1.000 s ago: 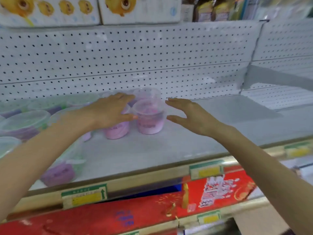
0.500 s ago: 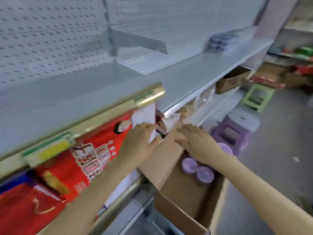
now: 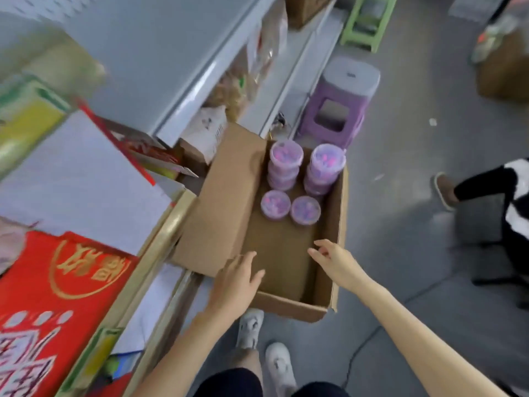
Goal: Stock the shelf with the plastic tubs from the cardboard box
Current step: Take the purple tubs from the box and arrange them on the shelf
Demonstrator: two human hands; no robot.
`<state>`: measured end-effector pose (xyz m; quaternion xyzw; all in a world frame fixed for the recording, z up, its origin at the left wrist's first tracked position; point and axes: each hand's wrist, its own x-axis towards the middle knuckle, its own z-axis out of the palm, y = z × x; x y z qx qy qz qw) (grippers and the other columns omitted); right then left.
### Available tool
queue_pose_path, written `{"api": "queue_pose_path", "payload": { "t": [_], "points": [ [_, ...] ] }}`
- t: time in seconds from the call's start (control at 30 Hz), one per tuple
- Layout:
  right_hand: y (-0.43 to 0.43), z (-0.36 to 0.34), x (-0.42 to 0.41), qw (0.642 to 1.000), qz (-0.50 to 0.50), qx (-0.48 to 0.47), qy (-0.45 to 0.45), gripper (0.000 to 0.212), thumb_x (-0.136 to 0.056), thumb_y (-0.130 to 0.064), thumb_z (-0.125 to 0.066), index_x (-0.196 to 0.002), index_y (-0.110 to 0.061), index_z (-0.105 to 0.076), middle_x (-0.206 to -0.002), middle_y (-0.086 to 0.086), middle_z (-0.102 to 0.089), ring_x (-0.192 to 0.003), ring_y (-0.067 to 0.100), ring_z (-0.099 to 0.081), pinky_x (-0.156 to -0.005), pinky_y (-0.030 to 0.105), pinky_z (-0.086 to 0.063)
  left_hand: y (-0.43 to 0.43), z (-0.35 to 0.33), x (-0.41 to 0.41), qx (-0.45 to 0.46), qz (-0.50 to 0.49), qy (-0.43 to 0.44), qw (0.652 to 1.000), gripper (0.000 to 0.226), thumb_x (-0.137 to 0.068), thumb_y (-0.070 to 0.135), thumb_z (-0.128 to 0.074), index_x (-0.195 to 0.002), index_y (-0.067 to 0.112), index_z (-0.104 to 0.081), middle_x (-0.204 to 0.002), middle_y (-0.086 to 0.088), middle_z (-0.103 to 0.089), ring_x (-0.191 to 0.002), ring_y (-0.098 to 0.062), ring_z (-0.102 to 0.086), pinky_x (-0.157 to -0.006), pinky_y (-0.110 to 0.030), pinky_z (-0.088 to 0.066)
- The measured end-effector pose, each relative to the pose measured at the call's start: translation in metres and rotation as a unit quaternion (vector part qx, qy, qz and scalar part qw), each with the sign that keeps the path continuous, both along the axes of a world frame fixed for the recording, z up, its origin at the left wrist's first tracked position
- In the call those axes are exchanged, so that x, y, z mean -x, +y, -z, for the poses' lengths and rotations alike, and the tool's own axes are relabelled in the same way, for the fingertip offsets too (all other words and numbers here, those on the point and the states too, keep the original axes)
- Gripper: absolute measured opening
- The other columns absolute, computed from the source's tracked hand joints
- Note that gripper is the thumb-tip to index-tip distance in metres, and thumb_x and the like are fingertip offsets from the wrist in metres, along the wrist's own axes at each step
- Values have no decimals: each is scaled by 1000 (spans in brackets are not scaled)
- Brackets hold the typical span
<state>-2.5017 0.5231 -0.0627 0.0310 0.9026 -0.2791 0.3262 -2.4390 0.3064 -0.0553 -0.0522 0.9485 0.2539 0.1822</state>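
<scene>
Fetch step, I'd say: left hand (image 3: 237,282) and right hand (image 3: 335,262) hover empty, fingers loose, over the cardboard box (image 3: 226,196). Purple tubs (image 3: 276,204) sit at its far end, some stacked I think (blurry). Next: reach deeper, grab some.

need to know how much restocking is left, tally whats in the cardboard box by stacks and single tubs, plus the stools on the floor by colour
stacks of tubs: 2
single tubs: 2
purple stool: 1
green stool: 1
total: 6 things; how many tubs each stack holds cannot be told
</scene>
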Motion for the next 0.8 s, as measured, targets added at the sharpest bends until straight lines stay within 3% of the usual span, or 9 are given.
{"api": "queue_pose_path", "payload": {
  "t": [0.07,0.2,0.3,0.37,0.47,0.6,0.67,0.8],
  "points": [
    [-3,40,5,993,85,35,-78,53,-92,-50,-44,-133,-18,-45,-124,6,-59,-113,23,-55,-97,33,-42,-8,36,4,-37,-25,-56,997,49,-94,38,-46,-139,20,-36,-135,-1,-50,-123,-20,-47,-96,-34,-41],
    [-10,123,23,957,236,95,-138,56,-86,-53,-51,-130,-17,-48,-120,7,-61,-106,24,-59,-96,45,-47,-22,111,29,-92,-102,-141,980,49,-91,33,-53,-137,20,-40,-125,-5,-57,-112,-19,-55,-95,-38,-45],
    [-17,171,39,911,349,157,-156,49,-89,-42,-56,-128,-14,-50,-109,4,-62,-89,16,-62,-84,34,-53,-21,165,57,-134,-156,-172,963,46,-91,24,-55,-134,11,-43,-114,-12,-62,-95,-18,-59,-88,-31,-45],
    [-18,201,48,885,392,195,-160,47,-90,-39,-56,-128,-12,-48,-106,5,-63,-87,15,-64,-73,28,-51,-17,197,78,-140,-166,-173,961,44,-91,22,-55,-132,9,-45,-109,-11,-64,-92,-18,-60,-83,-25,-41],
    [-18,242,61,838,462,235,-172,46,-91,-36,-57,-128,-12,-45,-112,13,-64,-99,25,-65,-79,33,-52,-10,239,111,-150,-161,-168,961,47,-92,27,-54,-134,10,-43,-106,-6,-67,-96,-19,-62,-84,-25,-42],
    [-14,291,80,756,556,298,-175,21,-91,-30,-57,-104,-16,-50,-113,18,-62,-99,28,-64,-88,40,-51,-4,295,149,-199,-212,-177,940,78,-78,56,-53,-142,17,-29,-86,17,-68,-104,-20,-62,-95,-44,-46],
    [-12,312,92,726,579,335,-163,18,-91,-28,-57,-102,-19,-48,-113,18,-61,-100,28,-63,-91,41,-49,-2,321,169,-211,-232,-167,935,91,-68,67,-47,-144,23,-22,-82,20,-66,-109,-20,-59,-95,-47,-46],
    [-8,343,119,712,579,372,-139,40,-88,-35,-59,-121,-20,-41,-112,12,-63,-100,22,-65,-88,37,-52,9,346,208,-303,-308,-162,887,70,-91,44,-50,-146,15,-18,-89,1,-67,-95,-17,-65,-93,-41,-50]
  ]
}}
